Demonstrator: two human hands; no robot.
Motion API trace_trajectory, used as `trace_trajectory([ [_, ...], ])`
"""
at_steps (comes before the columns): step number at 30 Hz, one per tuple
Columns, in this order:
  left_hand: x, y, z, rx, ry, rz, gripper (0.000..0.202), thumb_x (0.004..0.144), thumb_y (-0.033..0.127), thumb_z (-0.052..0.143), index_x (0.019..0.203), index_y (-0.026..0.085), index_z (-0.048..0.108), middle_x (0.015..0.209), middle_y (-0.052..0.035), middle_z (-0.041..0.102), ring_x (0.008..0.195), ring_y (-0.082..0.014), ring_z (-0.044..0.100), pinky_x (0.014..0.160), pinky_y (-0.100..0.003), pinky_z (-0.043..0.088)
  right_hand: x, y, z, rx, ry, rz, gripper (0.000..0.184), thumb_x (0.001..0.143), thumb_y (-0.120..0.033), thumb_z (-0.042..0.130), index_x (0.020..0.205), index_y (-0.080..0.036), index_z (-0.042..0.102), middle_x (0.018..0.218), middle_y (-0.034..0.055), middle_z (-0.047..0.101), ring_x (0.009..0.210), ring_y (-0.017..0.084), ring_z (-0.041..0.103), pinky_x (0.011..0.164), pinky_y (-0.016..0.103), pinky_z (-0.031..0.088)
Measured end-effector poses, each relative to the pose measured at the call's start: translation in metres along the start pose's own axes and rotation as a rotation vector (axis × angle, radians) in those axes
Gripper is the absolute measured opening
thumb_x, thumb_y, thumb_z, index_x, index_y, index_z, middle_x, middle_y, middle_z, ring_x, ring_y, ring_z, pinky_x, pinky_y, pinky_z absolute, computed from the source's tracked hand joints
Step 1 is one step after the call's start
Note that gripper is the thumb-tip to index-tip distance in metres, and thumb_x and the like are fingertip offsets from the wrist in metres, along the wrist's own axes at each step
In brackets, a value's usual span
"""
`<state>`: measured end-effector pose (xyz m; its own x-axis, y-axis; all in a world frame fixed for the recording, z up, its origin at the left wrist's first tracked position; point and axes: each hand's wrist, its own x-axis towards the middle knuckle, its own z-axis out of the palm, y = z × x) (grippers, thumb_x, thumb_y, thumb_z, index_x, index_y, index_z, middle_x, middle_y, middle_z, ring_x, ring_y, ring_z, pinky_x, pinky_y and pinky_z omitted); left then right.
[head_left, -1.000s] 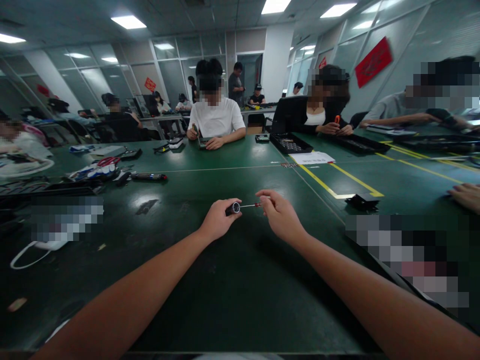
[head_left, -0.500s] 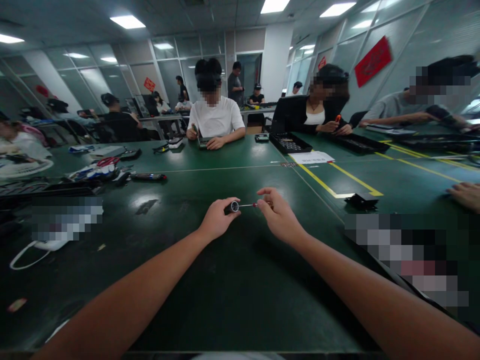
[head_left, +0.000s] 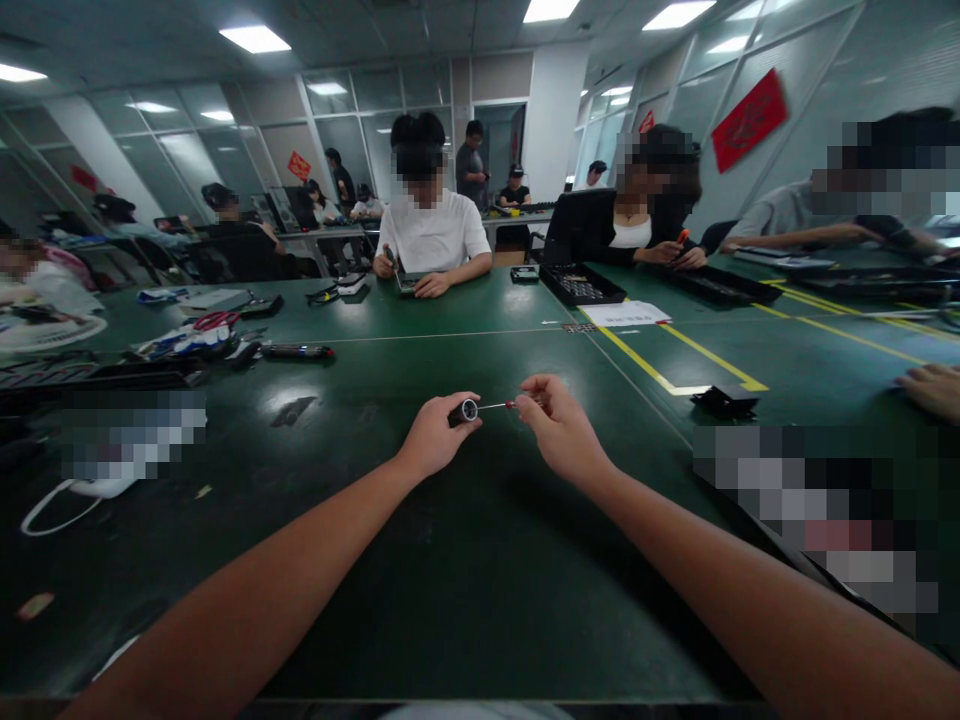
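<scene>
My left hand is closed round a short black cylinder with a pale ring at the end facing me; it looks like a small flashlight. A screwdriver with a thin metal shaft and a red part lies level between my hands. My right hand grips its handle, which the fingers mostly hide. The shaft's tip meets the right side of the cylinder; whether it sits in a screw is too small to tell. Both hands are held above the green table.
A marker-like tool and a pile of tools with red-handled scissors lie to the left. A small black part stands at right, near yellow tape. Black trays, a paper sheet and co-workers are across the table.
My right hand's fingers have curled in closer around the screwdriver handle. My left hand and the black cylinder have stayed nearly in place.
</scene>
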<state>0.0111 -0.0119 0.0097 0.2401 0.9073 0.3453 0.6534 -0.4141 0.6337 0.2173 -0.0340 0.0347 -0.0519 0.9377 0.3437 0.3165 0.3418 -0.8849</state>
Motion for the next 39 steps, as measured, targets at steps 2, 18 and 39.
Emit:
trace_trajectory([
  [2,-0.001,0.002,-0.001,0.005,-0.009,0.012,0.035,0.086,0.022,0.071,0.120,0.026,0.067,0.112,-0.0048,0.070,0.103,-0.0247,0.062,0.101,-0.044,0.046,0.002,0.000,0.001,0.069,0.015,0.014,0.024,0.089,-0.044,0.058,0.096,-0.021,0.059,0.083,0.0031,0.065,0.074,0.018,0.060,0.070,0.034,0.048],
  [18,-0.004,0.004,-0.003,0.171,-0.025,0.074,0.031,0.090,0.026,0.068,0.121,0.029,0.065,0.108,-0.0021,0.070,0.110,-0.0250,0.058,0.119,-0.065,0.017,0.009,0.018,0.006,0.439,0.189,0.190,0.028,0.088,-0.051,0.060,0.088,-0.023,0.059,0.070,-0.0027,0.059,0.063,0.014,0.055,0.062,0.031,0.050],
  [39,-0.003,0.008,-0.002,0.053,-0.007,0.066,0.034,0.084,0.022,0.075,0.117,0.023,0.068,0.112,-0.0035,0.072,0.103,-0.0242,0.061,0.100,-0.043,0.044,0.000,0.004,0.004,0.194,0.074,-0.015,0.039,0.096,-0.057,0.049,0.090,-0.021,0.064,0.062,-0.0020,0.058,0.056,0.015,0.055,0.058,0.031,0.044],
])
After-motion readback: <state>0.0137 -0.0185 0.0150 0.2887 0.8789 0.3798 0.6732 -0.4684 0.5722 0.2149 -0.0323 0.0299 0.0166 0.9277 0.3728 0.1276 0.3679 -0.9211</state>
